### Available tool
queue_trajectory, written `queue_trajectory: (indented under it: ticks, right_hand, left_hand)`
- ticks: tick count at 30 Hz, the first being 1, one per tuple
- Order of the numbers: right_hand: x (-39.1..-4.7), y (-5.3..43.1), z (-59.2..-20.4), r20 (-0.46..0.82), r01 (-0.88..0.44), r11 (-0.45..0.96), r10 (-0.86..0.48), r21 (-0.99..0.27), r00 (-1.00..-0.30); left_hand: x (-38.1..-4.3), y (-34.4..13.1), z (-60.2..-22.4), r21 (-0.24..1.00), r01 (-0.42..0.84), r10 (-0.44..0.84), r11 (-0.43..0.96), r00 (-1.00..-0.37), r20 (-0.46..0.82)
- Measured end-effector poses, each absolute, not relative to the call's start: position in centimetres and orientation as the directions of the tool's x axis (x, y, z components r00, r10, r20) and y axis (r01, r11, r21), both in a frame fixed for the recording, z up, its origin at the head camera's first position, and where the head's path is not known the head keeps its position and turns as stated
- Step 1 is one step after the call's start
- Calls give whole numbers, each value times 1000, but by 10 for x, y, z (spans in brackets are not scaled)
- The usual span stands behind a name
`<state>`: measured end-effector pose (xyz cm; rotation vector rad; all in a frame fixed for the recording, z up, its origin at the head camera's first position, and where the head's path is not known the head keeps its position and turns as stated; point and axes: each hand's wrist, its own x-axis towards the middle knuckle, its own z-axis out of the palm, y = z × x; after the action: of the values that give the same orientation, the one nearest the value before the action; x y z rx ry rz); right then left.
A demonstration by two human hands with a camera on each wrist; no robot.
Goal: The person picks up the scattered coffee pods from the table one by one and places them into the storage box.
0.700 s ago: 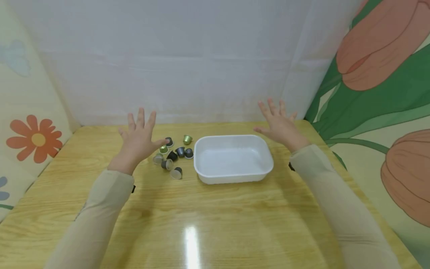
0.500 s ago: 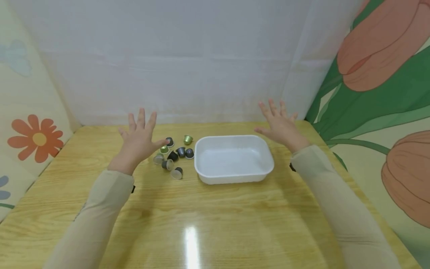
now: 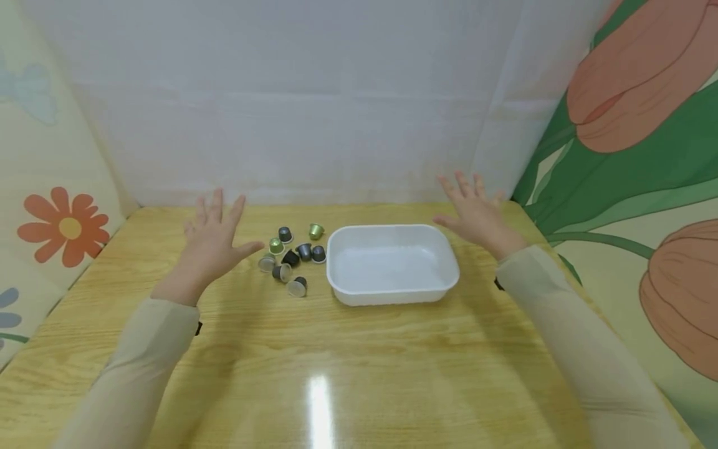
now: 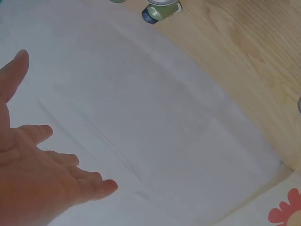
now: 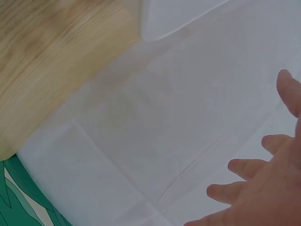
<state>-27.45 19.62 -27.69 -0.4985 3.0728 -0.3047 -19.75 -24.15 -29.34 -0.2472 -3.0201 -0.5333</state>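
Capsules (image 4: 162,12) sit cropped at the left wrist view's top; left hand (image 3: 206,252), right hand (image 3: 480,218) spread, empty

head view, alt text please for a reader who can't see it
A person's left hand and right hand, spread wide and holding nothing, hover above a wooden table. Between them sit a white tray and, to its left, a cluster of small green and dark capsules. A white cloth hangs behind, with flower-patterned panels either side.
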Motion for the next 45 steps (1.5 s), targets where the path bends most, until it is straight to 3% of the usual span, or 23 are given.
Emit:
queue_trajectory:
  ticks: [14, 30, 38, 45]
  right_hand:
    - [-269, 211, -287, 90, -317, 931, -305, -180, -948]
    - [-268, 220, -313, 262, -403, 832, -321, -380, -910]
    - [-262, 224, -323, 170, -268, 774, -208, -573, -963]
    - [-258, 228, -335, 118, -174, 725, -128, -666, -985]
  left_hand:
    - [-171, -278, -308, 373, 170, 167, 912, -985, 39]
    - [-152, -306, -335, 360, 201, 191, 911, -980, 62]
    - [-149, -313, -346, 287, 241, 207, 927, -968, 145]
    - [-146, -318, -358, 229, 229, 183, 946, -961, 206]
